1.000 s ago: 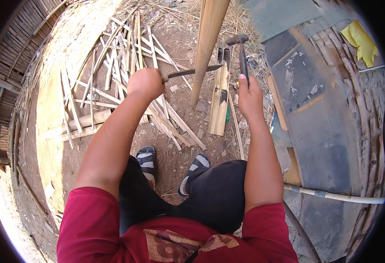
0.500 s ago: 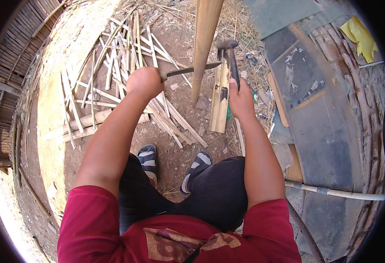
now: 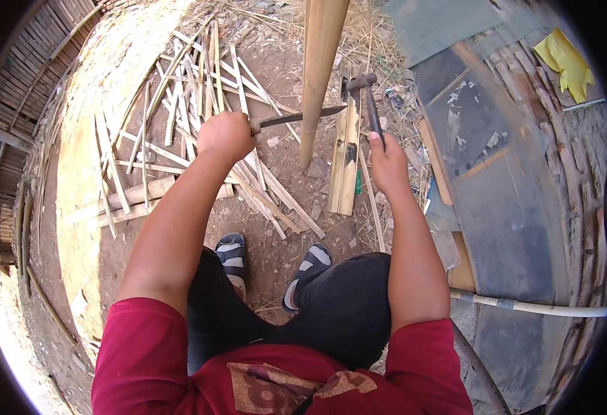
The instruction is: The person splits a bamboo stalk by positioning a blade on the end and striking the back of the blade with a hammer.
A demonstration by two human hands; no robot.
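Note:
My left hand (image 3: 226,137) is closed round the handle of a long knife (image 3: 280,120). The blade points right and crosses a thick bamboo pole (image 3: 320,62) near its lower end, with the tip showing on the pole's right side. Whether the blade is sunk into the pole, I cannot tell. My right hand (image 3: 390,164) grips the dark handle of a hammer (image 3: 373,111), whose head is up and to the right of the knife tip. Beyond and below the hammer lie split bamboo halves (image 3: 343,166) on the ground.
A loose pile of bamboo strips (image 3: 191,83) spreads at the left, over thicker bamboo lengths (image 3: 125,199). Dark flat sheets (image 3: 504,228) lie at the right, crossed by a pale pipe (image 3: 538,307). A yellow piece (image 3: 570,63) lies far right. My feet in sandals (image 3: 231,256) stand below the pile.
My right hand and the hammer have moved slightly right and nearer to me, the hammer head dropping a little toward the knife's level. The knife has lowered slightly and stays across the pole.

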